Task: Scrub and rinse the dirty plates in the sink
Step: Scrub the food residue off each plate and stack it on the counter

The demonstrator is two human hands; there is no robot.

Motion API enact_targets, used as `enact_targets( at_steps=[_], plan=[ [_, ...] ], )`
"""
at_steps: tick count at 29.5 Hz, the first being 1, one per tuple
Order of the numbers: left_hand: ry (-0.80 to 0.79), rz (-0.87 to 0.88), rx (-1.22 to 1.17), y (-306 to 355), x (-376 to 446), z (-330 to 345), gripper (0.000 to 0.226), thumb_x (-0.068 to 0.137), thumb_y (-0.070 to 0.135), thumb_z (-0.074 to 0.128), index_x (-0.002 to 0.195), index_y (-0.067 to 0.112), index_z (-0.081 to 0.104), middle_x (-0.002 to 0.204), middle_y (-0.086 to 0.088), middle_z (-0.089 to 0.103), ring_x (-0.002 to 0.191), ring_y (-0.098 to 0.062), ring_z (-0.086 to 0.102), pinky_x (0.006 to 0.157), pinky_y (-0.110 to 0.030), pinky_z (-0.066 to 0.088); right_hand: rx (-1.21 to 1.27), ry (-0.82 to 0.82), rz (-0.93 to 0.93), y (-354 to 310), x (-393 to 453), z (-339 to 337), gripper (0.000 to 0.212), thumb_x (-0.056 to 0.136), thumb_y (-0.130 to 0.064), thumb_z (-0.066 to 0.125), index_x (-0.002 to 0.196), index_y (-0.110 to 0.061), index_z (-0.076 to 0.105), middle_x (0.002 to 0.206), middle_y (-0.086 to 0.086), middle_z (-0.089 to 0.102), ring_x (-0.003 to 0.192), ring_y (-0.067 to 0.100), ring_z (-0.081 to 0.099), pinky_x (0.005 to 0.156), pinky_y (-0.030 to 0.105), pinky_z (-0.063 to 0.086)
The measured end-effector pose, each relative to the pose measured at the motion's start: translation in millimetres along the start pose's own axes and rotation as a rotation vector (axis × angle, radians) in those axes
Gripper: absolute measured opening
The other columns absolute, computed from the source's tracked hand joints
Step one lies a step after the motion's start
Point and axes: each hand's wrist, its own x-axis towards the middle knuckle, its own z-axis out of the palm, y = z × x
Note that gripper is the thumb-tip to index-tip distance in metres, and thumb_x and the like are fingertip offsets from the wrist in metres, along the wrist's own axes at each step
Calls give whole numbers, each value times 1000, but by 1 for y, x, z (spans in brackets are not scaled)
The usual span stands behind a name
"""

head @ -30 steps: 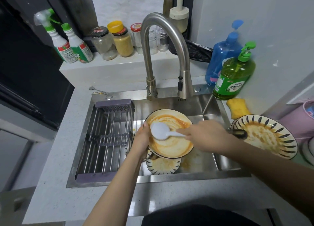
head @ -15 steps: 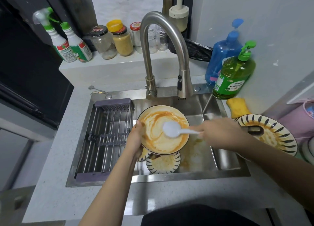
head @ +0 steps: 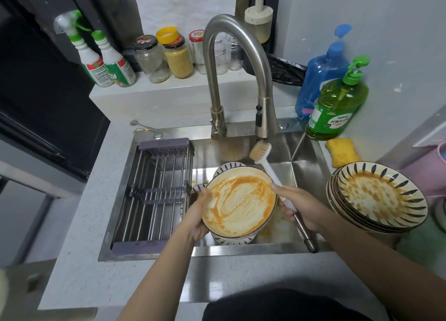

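Your left hand (head: 196,218) gripped the left rim of a plate (head: 239,201) smeared with orange sauce, and you held it tilted above the steel sink (head: 306,173). Your right hand (head: 305,208) had its fingers closed around the handle of a white dish brush (head: 261,155); the bristle head pointed away from you, just under the faucet (head: 241,62) spout, and was off the plate. Under the held plate, more plates with dark striped rims (head: 230,167) lay in the basin. On the left side of the sink sat a metal drying rack (head: 156,190). To your right, on the counter, a stack of dirty striped plates (head: 379,196) stood near a yellow sponge (head: 341,151). Further back stood a green dish soap bottle (head: 336,108) with Chinese characters on its label, too small for me to read, and a blue pump bottle (head: 322,72) behind it. On the ledge at the back were two spray bottles (head: 103,62) and some jars (head: 169,55); their labels could not be read.
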Motion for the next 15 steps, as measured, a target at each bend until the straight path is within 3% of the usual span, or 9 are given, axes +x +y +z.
enact_targets(
  at_steps=[4, 7, 9, 12, 13, 15],
  plan=[
    [83, 69, 96, -3, -2, 16, 57, 95, 54, 40, 132, 11, 53, 129, -15, 61, 115, -33, 61, 98, -51, 48, 174, 52, 48, 2, 3, 2, 21, 90, -19, 62, 106, -7, 57, 83, 4, 52, 39, 5, 35, 35, 17, 27],
    [129, 308, 589, 0, -16, 28, 57, 90, 56, 50, 140, 31, 41, 149, 8, 33, 133, -18, 39, 112, -44, 33, 249, 139, 46, 0, 8, 1, 20, 90, -16, 62, 108, -7, 57, 85, 5, 51, 38, 5, 34, 34, 17, 26],
    [-22, 432, 905, 1, -25, 34, 55, 92, 48, 55, 142, 34, 37, 148, 16, 15, 137, -4, 17, 114, -31, 17, 252, 190, 30, -3, 9, 2, 17, 90, -16, 61, 104, -7, 57, 81, 4, 50, 38, 4, 33, 33, 17, 25],
    [-221, 474, 1363, -8, -20, 39, 75, 84, 54, 64, 148, 28, 35, 161, 6, 4, 147, -10, -5, 119, -42, -6, 239, 254, 29, -7, 13, 6, 15, 89, -14, 62, 101, -7, 56, 74, 3, 49, 36, 3, 33, 32, 16, 25],
    [-235, 490, 1489, -12, -17, 43, 79, 84, 52, 65, 150, 27, 29, 162, 1, 8, 149, -14, -1, 120, -44, -5, 239, 268, 35, -8, 15, 9, 16, 89, -13, 63, 102, -7, 56, 73, 3, 48, 35, 3, 33, 31, 16, 25],
    [-186, 558, 1631, -19, -8, 51, 73, 92, 37, 62, 152, 31, 21, 160, -3, 17, 148, -21, 15, 120, -41, 15, 247, 284, 53, -10, 17, 14, 20, 88, -13, 64, 104, -5, 57, 72, 5, 48, 33, 4, 34, 30, 16, 26]
  ],
)
